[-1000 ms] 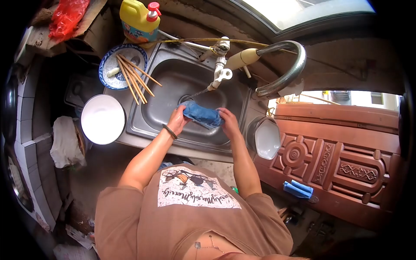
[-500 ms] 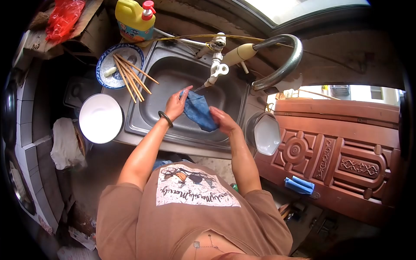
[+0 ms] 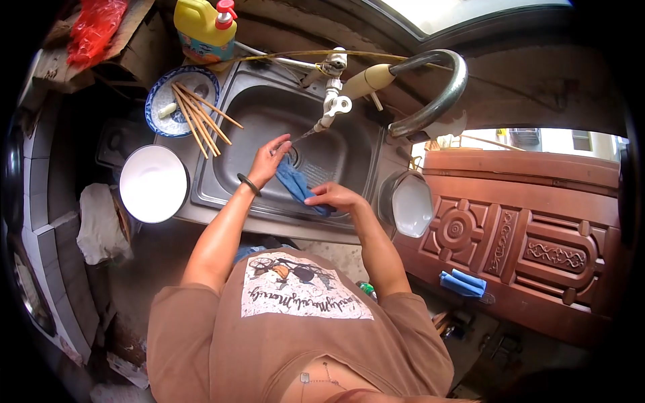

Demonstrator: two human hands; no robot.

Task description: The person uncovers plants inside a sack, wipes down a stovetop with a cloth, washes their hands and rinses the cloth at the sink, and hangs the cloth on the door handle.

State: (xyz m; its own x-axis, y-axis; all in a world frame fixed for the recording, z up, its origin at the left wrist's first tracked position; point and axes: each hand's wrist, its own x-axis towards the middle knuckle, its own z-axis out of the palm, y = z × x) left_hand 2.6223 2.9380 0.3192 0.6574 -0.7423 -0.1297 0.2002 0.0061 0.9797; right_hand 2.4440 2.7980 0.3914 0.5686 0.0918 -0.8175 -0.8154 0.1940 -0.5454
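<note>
A wet-looking blue cloth (image 3: 294,183) hangs bunched between my two hands over the metal sink (image 3: 235,127). My left hand (image 3: 269,160) has its fingers closed at the cloth's upper end, just below the white tap (image 3: 330,107), from which water runs. At the lower end, my right hand (image 3: 334,197) pinches the cloth between thumb and fingers. A dark bracelet (image 3: 249,184) circles my left wrist.
Left of the sink are a blue-rimmed plate (image 3: 156,101) with several chopsticks (image 3: 195,117) and a white bowl (image 3: 153,184). A yellow bottle (image 3: 201,30) stands behind. Right are stacked bowls (image 3: 411,207) and a carved wooden panel (image 3: 510,232) with a folded blue cloth (image 3: 463,283).
The cloth was spread wider and is now narrower and bunched. My right hand has moved slightly down and left and turned over; my left hand has shifted a little left.
</note>
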